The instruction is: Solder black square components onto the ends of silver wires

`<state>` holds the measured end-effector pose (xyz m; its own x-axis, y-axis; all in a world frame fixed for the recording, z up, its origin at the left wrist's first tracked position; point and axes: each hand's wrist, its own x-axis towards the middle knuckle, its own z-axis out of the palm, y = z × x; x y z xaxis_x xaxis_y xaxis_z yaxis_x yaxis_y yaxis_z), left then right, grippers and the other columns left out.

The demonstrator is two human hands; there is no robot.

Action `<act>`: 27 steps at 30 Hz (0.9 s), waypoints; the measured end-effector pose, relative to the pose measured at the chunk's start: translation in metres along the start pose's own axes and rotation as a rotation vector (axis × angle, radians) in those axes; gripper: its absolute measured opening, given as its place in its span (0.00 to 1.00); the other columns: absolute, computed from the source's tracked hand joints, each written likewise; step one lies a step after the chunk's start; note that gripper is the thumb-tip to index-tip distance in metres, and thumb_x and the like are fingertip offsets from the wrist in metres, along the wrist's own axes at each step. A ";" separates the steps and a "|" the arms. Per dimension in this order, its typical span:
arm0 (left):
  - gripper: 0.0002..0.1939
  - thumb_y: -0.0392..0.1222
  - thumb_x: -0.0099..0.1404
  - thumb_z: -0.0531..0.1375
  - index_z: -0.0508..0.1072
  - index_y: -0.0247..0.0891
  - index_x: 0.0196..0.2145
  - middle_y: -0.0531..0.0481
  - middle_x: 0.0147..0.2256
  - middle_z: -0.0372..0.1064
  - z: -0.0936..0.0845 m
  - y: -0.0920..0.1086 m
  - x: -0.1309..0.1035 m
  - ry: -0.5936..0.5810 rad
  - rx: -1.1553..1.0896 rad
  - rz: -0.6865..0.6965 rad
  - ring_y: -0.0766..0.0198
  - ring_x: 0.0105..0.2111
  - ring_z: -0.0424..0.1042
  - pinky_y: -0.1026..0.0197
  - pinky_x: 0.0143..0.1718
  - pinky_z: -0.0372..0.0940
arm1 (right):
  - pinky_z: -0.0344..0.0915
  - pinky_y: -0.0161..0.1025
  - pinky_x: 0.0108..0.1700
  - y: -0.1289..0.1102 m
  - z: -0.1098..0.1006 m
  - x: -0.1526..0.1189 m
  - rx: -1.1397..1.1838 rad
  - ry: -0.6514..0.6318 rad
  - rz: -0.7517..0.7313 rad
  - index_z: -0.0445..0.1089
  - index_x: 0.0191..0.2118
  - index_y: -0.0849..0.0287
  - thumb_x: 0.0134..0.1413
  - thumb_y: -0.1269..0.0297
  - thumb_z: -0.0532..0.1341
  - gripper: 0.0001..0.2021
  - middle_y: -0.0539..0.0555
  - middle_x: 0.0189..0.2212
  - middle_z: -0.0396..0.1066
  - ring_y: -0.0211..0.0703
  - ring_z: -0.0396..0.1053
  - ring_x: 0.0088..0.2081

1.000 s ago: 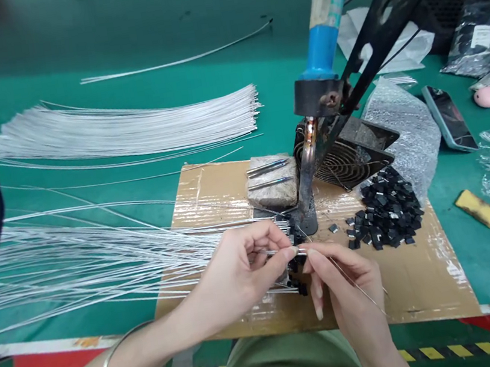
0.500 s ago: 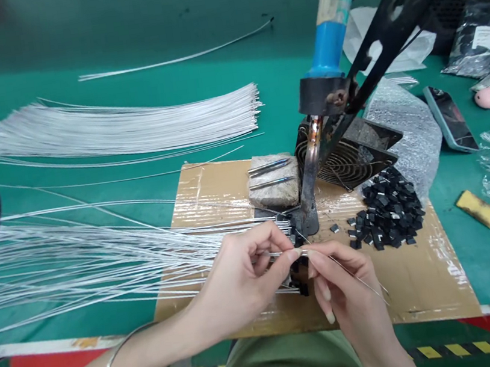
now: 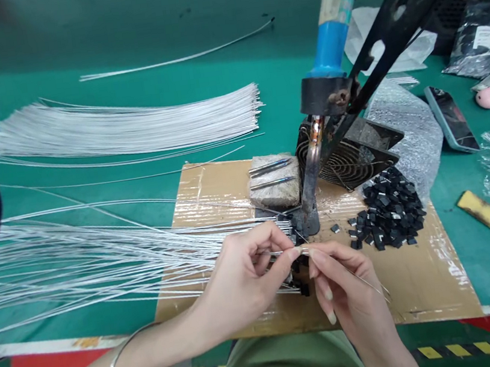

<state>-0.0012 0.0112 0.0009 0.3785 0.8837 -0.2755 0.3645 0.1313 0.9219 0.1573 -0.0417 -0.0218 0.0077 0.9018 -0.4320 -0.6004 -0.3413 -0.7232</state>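
My left hand (image 3: pixel 245 281) is closed, thumb and forefinger pinching a white wire (image 3: pixel 275 254) near its end. Tip to tip with it, my right hand (image 3: pixel 347 281) is closed in a pinch, its fingertips at that wire's end. A thin silvery wire (image 3: pixel 369 285), like solder, runs through the right hand and trails off to the lower right. Just behind the fingers stands a soldering iron with a blue handle (image 3: pixel 326 44), its tip pointing down in a black metal stand (image 3: pixel 383 48). White wires with black ends (image 3: pixel 304 289) lie partly hidden beneath my hands.
Loose white wires (image 3: pixel 100 252) spread left; a neat wire bundle (image 3: pixel 127 124) lies behind. On the cardboard (image 3: pixel 440 277) are a pile of small black parts (image 3: pixel 390 211), a stone-like block (image 3: pixel 274 194) with metal tips and a fan (image 3: pixel 346 160). A phone (image 3: pixel 451 118) and yellow sponge (image 3: pixel 480 210) sit right.
Almost nothing differs. The whole view has shifted very slightly, and both hands keep the same pinch at the wire's end.
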 end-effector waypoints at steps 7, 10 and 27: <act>0.10 0.42 0.69 0.60 0.73 0.37 0.30 0.55 0.20 0.65 0.007 -0.010 -0.005 0.125 0.078 0.133 0.71 0.17 0.53 0.66 0.18 0.48 | 0.58 0.17 0.12 0.006 0.000 -0.001 0.042 0.042 -0.006 0.84 0.33 0.57 0.53 0.58 0.74 0.08 0.45 0.20 0.69 0.23 0.59 0.13; 0.10 0.41 0.69 0.59 0.73 0.37 0.30 0.55 0.20 0.66 0.009 -0.009 -0.006 0.140 0.089 0.144 0.72 0.17 0.50 0.66 0.18 0.48 | 0.57 0.17 0.12 0.010 0.003 -0.001 0.076 0.067 -0.013 0.84 0.33 0.57 0.52 0.58 0.75 0.08 0.45 0.19 0.69 0.24 0.60 0.13; 0.10 0.44 0.66 0.62 0.74 0.37 0.29 0.50 0.22 0.70 0.008 -0.005 -0.001 0.171 -0.025 0.042 0.68 0.19 0.63 0.65 0.19 0.53 | 0.72 0.27 0.18 0.016 -0.003 -0.006 -0.055 0.066 -0.125 0.84 0.39 0.53 0.57 0.59 0.72 0.06 0.46 0.23 0.73 0.31 0.70 0.17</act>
<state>0.0037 0.0060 -0.0059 0.2419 0.9519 -0.1880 0.3295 0.1016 0.9387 0.1499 -0.0533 -0.0324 0.1328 0.9195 -0.3701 -0.5472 -0.2433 -0.8008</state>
